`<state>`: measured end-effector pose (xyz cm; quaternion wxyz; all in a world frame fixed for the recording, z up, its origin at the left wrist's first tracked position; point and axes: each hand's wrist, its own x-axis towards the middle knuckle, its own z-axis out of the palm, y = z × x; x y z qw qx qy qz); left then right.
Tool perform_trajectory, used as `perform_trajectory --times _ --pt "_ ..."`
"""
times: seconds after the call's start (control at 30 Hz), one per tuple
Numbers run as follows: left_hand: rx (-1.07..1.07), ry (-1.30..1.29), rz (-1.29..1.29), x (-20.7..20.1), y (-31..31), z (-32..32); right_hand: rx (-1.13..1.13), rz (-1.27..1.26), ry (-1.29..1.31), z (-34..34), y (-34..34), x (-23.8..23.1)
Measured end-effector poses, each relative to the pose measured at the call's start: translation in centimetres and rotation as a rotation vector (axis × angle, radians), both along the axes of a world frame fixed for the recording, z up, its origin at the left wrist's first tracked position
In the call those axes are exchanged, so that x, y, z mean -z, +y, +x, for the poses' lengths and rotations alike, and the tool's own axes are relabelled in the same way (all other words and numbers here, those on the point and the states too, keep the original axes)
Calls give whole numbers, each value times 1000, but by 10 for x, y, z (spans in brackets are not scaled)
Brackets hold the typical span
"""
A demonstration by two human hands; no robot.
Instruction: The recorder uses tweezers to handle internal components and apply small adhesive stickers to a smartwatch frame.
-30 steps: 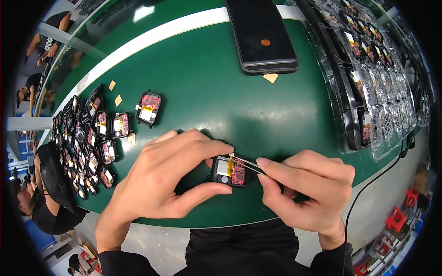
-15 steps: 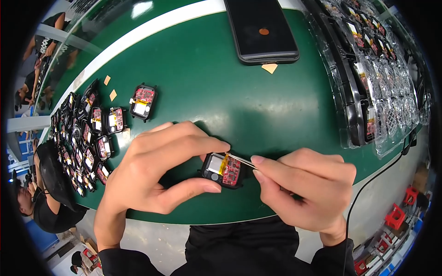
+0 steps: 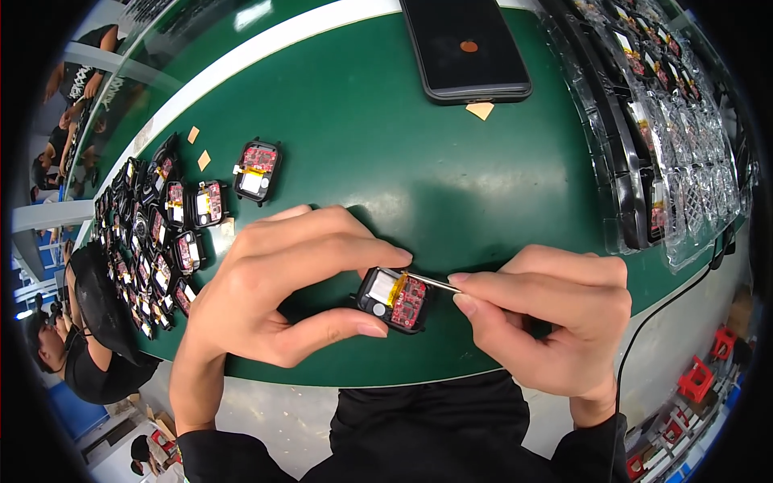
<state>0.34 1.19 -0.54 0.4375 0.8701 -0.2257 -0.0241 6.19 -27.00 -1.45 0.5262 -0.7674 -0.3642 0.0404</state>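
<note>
Fingers (image 3: pixel 499 283) hold tweezers (image 3: pixel 435 282) over green tabletop (image 3: pixel 499 185), red stools (image 3: pixel 695 379) at right.

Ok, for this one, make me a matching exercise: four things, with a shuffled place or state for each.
1. left hand
2. right hand
3. black phone
4. red stools

A. on the floor
B. pinching metal tweezers
C. at the green table's far side
D. thumb and index finger framing a watch-like unit

Pairs: 1-D, 2-B, 3-C, 4-A
</note>
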Motion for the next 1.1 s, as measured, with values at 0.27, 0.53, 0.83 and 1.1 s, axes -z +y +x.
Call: perform_trajectory --times 0.27,0.53,0.83,1.1 --pt "-6 7 21 -2 0 0 8 23 30 -1 1 2" --pt "-28 23 49 -3 -1 -1 74 26 8 -1 -3 -1" --pt "-81 -5 93 -5 -7 -2 65 -27 -144 -4 3 0" --pt "-90 -47 84 0 -8 -2 60 21 -267 -5 7 11"
